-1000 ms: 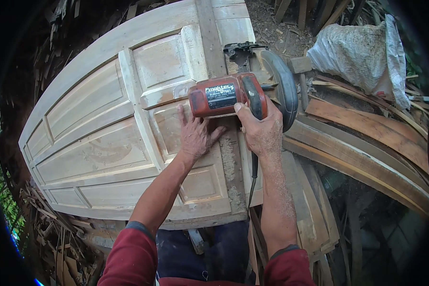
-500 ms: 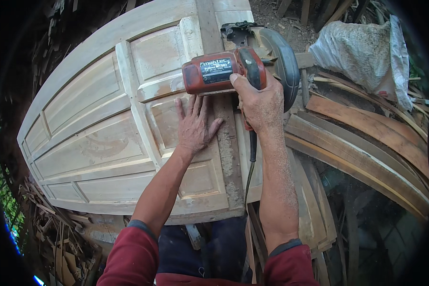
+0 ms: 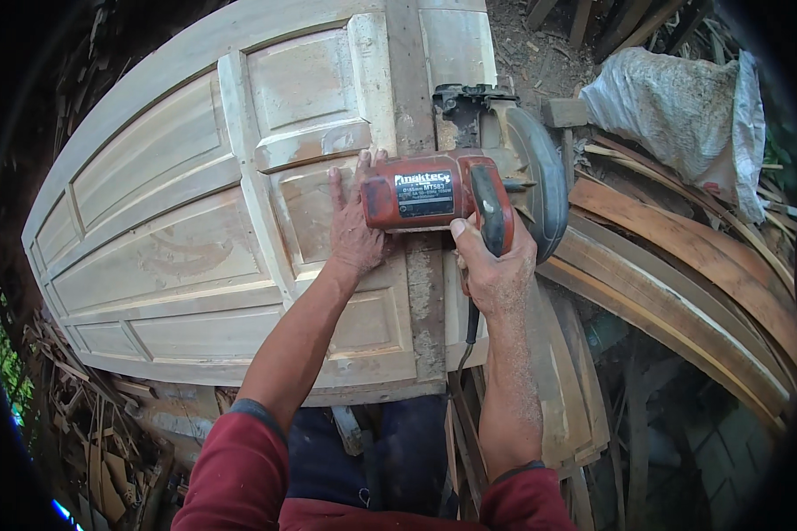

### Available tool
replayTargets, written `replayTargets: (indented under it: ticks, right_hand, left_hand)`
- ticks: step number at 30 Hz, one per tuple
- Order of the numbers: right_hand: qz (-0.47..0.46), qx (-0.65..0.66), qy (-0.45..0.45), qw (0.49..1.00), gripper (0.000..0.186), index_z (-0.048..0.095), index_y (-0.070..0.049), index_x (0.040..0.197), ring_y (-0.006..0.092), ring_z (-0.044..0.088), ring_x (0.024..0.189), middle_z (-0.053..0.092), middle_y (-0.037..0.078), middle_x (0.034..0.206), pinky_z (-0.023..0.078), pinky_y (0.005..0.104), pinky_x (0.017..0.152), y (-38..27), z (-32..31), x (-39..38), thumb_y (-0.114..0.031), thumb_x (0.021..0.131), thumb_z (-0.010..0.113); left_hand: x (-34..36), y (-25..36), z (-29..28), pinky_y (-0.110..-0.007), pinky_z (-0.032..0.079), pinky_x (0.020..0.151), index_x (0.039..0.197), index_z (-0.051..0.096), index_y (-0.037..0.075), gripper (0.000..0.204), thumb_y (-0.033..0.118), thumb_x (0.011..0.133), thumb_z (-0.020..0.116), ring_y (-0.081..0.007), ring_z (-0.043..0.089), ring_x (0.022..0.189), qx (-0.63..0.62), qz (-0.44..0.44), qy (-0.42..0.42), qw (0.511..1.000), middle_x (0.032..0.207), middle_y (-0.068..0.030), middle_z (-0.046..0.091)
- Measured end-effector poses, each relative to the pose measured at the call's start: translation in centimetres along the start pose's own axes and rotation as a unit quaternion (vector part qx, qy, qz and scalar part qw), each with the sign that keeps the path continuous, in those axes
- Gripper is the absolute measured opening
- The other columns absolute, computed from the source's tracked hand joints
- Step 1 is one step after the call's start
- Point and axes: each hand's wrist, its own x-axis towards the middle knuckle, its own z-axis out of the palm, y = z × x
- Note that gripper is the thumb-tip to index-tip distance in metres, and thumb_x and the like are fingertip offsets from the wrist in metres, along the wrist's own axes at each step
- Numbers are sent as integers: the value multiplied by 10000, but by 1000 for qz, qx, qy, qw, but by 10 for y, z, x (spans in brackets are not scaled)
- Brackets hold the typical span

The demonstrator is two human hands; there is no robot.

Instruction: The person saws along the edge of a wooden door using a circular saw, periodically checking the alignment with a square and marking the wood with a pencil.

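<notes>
The right hand (image 3: pixel 503 270) is clamped around the dark handle (image 3: pixel 494 208) of a red saw (image 3: pixel 416 186), with its thumb pointing up along the near side of the grip. The left hand (image 3: pixel 356 237) grips nothing that shows; its fingers are spread apart over a panel of a pale wooden door (image 3: pixel 195 257), partly hidden by the saw's red body, so whether they touch the saw cannot be told. The 2 hands are close to each other, with the saw's body between them.

The saw is over the right-hand part of the door, lying crosswise above a long, rough plank (image 3: pixel 427 310) that runs up the door. Its rounded dark guard (image 3: pixel 545 190) is on the right, and a black cord (image 3: pixel 471 327) hangs from the handle toward the person. Sawdust clings to the right forearm (image 3: pixel 511 389).

To the right, long curved boards (image 3: pixel 682 274) lie stacked, with a bulging white sack (image 3: pixel 664 111) just beyond them. Wood scraps (image 3: pixel 106 442) are heaped at lower left, and both sleeves (image 3: pixel 239 469) are dark red.
</notes>
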Motion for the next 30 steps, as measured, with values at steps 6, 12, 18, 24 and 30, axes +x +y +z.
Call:
replayTargets:
  ticks: [6,12,18,24,30]
  right_hand:
    - [2,7,-3,1000,227,636,-3,934,106,563,697,629,35,739,480,300,673,11,-1,-14,-178,845,751]
    - [0,31,9,999,236,622,-11,929,101,560,678,600,24,714,485,299,655,25,-4,-30,-173,835,766]
    - [8,15,-9,1000,238,626,-9,929,109,574,697,616,34,734,489,303,672,7,-2,-4,-185,842,762]
    - [-7,20,-15,1000,262,640,-2,953,124,589,738,631,48,769,493,318,721,2,0,11,-212,849,756]
    - [-15,23,-18,999,265,651,0,959,137,602,755,644,55,793,494,322,735,-2,4,22,-217,848,755]
  left_hand:
    - [-2,-7,3,-610,-56,1213,1555,355,117,811,494,870,569,-333,130,1556,136,24,9,990,1653,-165,236]
    - [0,1,0,-623,-30,1216,1548,357,82,802,465,874,565,-338,132,1555,28,1,-12,1000,1647,-171,243]
    - [-2,0,2,-659,-15,1201,1584,297,155,785,458,902,543,-340,97,1558,80,1,-30,996,1665,-134,204]
    - [0,3,-2,-684,-17,1187,1585,301,252,703,462,942,493,-353,123,1549,55,-1,-41,998,1656,-122,232]
    - [0,2,3,-688,-43,1181,1580,301,308,671,514,969,486,-342,143,1544,0,-19,-46,999,1651,-70,262]
